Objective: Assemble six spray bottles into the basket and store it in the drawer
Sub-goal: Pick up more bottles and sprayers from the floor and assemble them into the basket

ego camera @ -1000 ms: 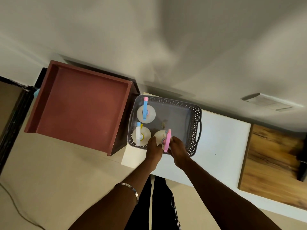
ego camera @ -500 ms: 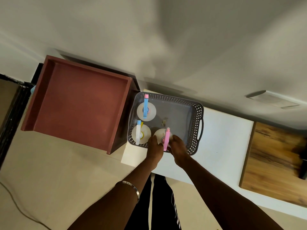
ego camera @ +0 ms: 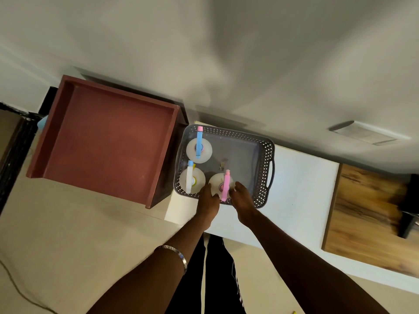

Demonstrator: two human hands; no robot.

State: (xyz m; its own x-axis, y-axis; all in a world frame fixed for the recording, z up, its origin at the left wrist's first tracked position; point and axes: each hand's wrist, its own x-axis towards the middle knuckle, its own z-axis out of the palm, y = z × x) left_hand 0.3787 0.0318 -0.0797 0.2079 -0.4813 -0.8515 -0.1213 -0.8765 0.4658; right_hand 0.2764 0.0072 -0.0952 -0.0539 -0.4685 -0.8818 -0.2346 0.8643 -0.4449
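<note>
Down on the white tabletop [ego camera: 301,177] sits a grey perforated basket [ego camera: 264,159], its left end just beside the open reddish-brown drawer [ego camera: 108,143], which lies at nine o'clock from it. Three spray bottles stand upright inside the basket. At its ten o'clock corner is the bottle with the blue trigger head [ego camera: 199,145]; at eight o'clock is the bottle with the white trigger head [ego camera: 190,180]; at six o'clock, near the front wall, is the bottle with the pink trigger head [ego camera: 225,185]. The right half of the basket floor shows bare grey, with a small mark near the middle that is too blurred to identify.

Both hands meet at the pink-headed bottle. The left hand [ego camera: 208,200] has its fingers curled against the bottle's left shoulder, gripping it. The right hand [ego camera: 241,197] reaches over the front rim at the bottle's right side, fingers bent toward it, but whether they actually grip cannot be told. A metal bangle [ego camera: 175,254] circles the left wrist. At three o'clock, beyond the tabletop, lies a wooden board [ego camera: 367,214].
</note>
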